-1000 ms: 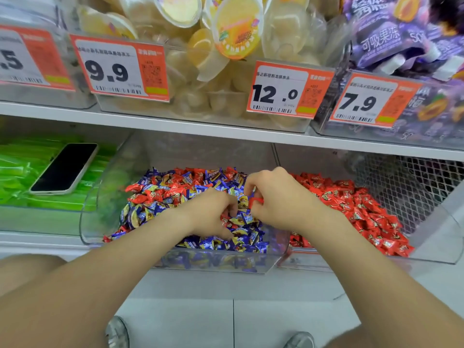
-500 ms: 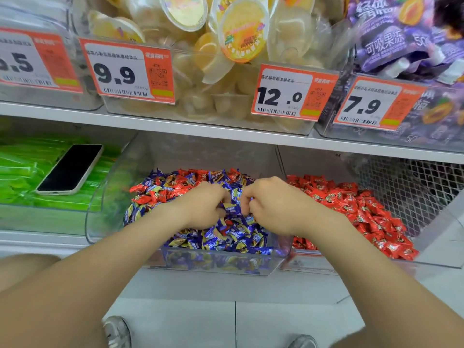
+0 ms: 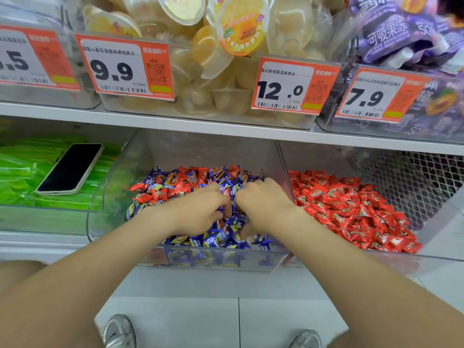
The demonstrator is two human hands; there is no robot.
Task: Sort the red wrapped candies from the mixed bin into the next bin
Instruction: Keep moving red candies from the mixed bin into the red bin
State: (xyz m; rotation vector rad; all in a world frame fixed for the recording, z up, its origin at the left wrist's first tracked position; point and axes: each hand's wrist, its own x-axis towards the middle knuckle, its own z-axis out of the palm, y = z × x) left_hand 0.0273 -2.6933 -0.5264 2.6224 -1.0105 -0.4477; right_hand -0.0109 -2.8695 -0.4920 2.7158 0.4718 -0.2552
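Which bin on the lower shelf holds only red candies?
The right bin: it holds only red candies. The middle bin mixes red with blue, and the left bin holds green packets.

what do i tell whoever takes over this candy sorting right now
Left hand and right hand: both dug into the mixed bin, fingers curled in the pile. It is too blurred to tell whether either holds a candy.
Red candies lie mostly at the back and left of that bin, among blue candies.
Next bin, on the right, already holds a red pile with no blue showing.
Left to do: pick the many reds out of the mixed bin and move them right.
A phone lies in the bin to the left.
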